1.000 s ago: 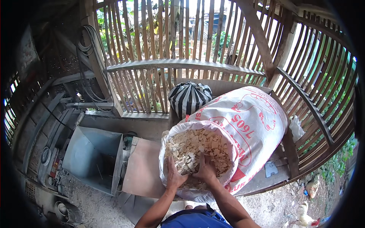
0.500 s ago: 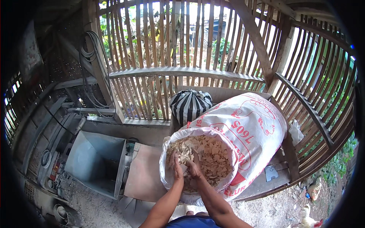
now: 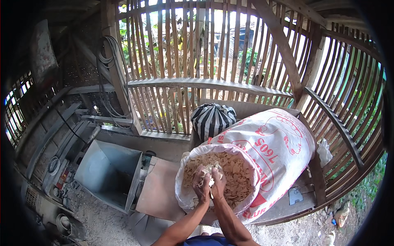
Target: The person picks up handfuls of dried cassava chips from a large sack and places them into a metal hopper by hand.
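An open white sack (image 3: 179,192) in front of me is filled with pale tan, dry, flaky pieces (image 3: 238,174). Above its contents, my left hand (image 3: 200,183) and my right hand (image 3: 218,183) are cupped side by side. Between them they hold a heap of the pale flakes (image 3: 211,169), and a whitish bit hangs below, between the palms. Curled fingers of both hands are partly hidden by the flakes.
Behind the open sack leans a large white sack with red print (image 3: 283,143), beside a black-and-white striped bundle (image 3: 211,121). Left of it are a flat brown board (image 3: 160,190) and a grey metal hopper (image 3: 108,174). A wooden slat wall (image 3: 205,83) encloses the far side.
My hands have come up from the left part of the sack's contents and moved right, now cupped together around flakes. The whole view has shifted slightly.
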Available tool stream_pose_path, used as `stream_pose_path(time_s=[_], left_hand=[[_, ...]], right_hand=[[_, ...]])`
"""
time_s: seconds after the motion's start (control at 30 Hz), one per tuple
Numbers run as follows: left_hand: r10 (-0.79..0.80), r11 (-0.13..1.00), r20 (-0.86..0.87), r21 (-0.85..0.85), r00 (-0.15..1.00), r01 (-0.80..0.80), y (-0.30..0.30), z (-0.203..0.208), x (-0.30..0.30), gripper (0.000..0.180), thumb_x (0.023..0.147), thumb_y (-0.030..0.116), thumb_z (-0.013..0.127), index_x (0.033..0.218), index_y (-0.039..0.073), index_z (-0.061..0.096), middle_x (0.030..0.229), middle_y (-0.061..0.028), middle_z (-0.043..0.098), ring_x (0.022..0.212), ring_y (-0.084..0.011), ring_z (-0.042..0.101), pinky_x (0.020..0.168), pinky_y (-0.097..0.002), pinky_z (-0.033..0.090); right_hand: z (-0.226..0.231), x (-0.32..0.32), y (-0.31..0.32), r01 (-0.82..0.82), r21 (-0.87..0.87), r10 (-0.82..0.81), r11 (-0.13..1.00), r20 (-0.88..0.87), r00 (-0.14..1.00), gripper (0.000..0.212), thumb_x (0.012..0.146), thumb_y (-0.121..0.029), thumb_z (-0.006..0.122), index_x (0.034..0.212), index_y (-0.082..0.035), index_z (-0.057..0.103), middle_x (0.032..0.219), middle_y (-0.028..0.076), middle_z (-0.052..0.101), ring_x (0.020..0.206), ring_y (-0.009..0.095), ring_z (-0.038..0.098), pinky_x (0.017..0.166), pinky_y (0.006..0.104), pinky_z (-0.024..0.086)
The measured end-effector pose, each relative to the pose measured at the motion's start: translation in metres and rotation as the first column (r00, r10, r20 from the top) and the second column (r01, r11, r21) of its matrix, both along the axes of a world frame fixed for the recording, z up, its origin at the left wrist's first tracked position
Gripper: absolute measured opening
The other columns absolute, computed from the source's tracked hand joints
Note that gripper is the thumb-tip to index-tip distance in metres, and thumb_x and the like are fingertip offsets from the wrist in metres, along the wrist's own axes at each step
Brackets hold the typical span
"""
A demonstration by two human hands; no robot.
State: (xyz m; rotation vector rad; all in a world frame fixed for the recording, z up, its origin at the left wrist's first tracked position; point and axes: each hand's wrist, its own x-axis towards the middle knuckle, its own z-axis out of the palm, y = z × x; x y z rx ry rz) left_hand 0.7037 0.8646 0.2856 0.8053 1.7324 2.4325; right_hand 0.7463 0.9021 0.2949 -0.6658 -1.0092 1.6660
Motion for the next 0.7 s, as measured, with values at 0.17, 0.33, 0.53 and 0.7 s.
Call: stream_pose_path(time_s=[0.17,0.33,0.53,0.7], left_hand=[[-0.032,0.999,-0.007,0.016,0.999,0.032,-0.002,0.041,0.006,0.039,0.088,0.018,0.065,0.117,-0.007,0.066,0.12,-0.0201,0.066,0.112,-0.0315,0.062,0.1,-0.041,0.047],[0.045,0.992,-0.134,0.126,0.99,-0.028,-0.007,0.093,-0.01,0.037,0.087,0.016,0.066,0.118,-0.006,0.065,0.121,-0.0205,0.065,0.113,-0.0336,0.062,0.099,-0.0426,0.047],[0.199,0.935,-0.145,0.323,0.969,-0.143,-0.048,0.178,-0.069,0.041,0.087,0.018,0.066,0.121,-0.006,0.064,0.126,-0.0196,0.063,0.118,-0.0297,0.059,0.101,-0.0399,0.046],[0.43,0.859,-0.147,0.371,0.891,-0.353,-0.128,0.242,-0.133,0.037,0.088,0.013,0.064,0.121,-0.004,0.064,0.12,-0.0146,0.065,0.11,-0.0239,0.06,0.096,-0.0363,0.047]], right_hand=[[0.031,0.002,0.004,-0.005,0.06,0.007,0.998,-0.038,0.999,0.042,0.1,-0.021,0.062,0.131,0.006,0.056,0.113,0.007,0.064,0.098,0.013,0.058,0.086,0.0272,0.048],[0.088,-0.012,-0.002,-0.044,0.19,0.06,0.981,-0.081,0.995,0.043,0.101,-0.021,0.061,0.133,0.007,0.055,0.113,0.009,0.065,0.098,0.013,0.06,0.085,0.0262,0.048],[0.192,-0.073,-0.045,-0.198,0.337,0.255,0.921,-0.136,0.957,0.044,0.1,-0.021,0.062,0.133,0.007,0.055,0.111,0.008,0.067,0.095,0.011,0.061,0.08,0.025,0.05],[0.246,-0.156,-0.115,-0.425,0.349,0.521,0.835,-0.252,0.816,0.03,0.098,-0.019,0.065,0.118,0.004,0.063,0.096,0.003,0.066,0.08,0.007,0.058,0.068,0.0229,0.047]])
